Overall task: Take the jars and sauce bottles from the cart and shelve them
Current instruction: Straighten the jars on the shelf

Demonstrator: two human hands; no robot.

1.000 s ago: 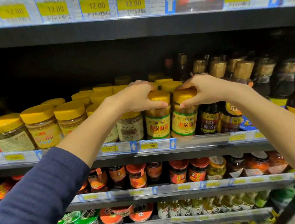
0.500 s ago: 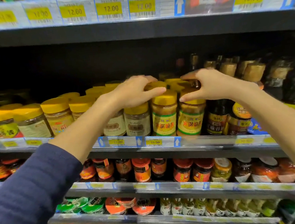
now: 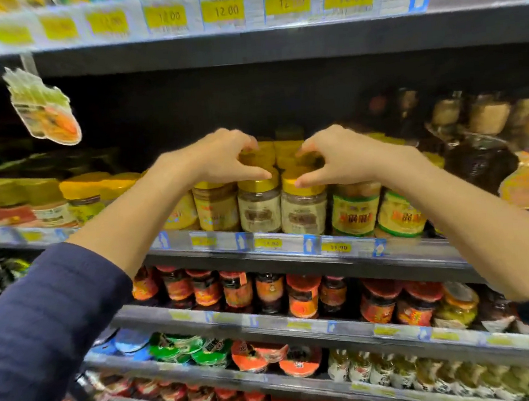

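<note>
Gripping yellow lids at frame centre, the left hand (image 3: 221, 159) pinches one pale-labelled jar (image 3: 259, 205) and the right hand (image 3: 337, 157) its twin (image 3: 303, 205). Both clear jars hold beige paste and stand side by side at the shelf (image 3: 421, 249) edge.

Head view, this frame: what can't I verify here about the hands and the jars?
- Whether the left hand or right hand actually grips a yellow-lidded jar: curled fingers cover the lids.
- Jar label text: motion blur.
- The cart: outside the frame.
- Back rows of jars: dark shelf interior, hands in front.
</note>
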